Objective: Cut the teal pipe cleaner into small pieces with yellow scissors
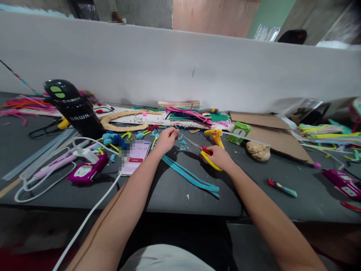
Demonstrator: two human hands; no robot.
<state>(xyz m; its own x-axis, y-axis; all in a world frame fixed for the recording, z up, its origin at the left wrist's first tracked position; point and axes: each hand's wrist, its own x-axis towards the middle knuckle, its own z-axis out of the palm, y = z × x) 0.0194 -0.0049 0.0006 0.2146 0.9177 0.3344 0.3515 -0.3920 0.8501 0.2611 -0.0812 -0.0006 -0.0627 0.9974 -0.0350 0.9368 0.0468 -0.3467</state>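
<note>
My right hand (218,158) is closed around the yellow and red handles of a pair of scissors (210,162). Their blades point left toward my left hand (167,140). Its fingers are pinched together, and whatever lies between them is too small or hidden to make out. Small blue scraps (182,145) are scattered on the table between the two hands. Below them lie several long blue strips (191,177), running toward the table's front edge. Just behind my right hand is a yellow glue gun (216,136).
Left of my arm lie a phone (138,158), blue pom-poms (113,139), a purple power block (88,170), a white cable and a black bottle (75,109). To the right are a stone-like lump (258,150), a cutter (282,187) and cardboard (282,141). A white partition (180,67) stands behind.
</note>
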